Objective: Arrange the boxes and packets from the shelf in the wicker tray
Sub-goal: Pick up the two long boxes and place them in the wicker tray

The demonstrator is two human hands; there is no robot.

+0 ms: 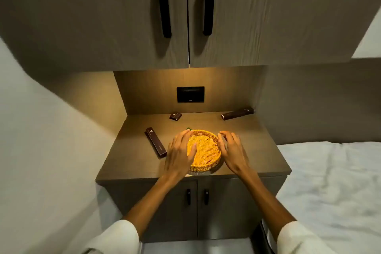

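A round wicker tray (206, 150) sits near the front edge of the wooden shelf top (257, 150), with nothing visible inside it. My left hand (180, 153) grips its left rim, thumb inside the tray. My right hand (232, 149) rests against its right rim, fingers curled. A long dark brown box (156, 145) lies left of the tray. A small dark box (175, 116) lies at the back centre. Another long dark box (237, 113) lies at the back right against the wall. Something small and green (188, 129) peeks out behind the tray's far rim.
A black wall socket (190, 94) is set in the back panel. Closed upper cabinet doors with black handles (164, 2) hang overhead. Lower cabinet doors (196, 208) stand under the shelf. A white bed (334, 187) lies to the right, a wall to the left.
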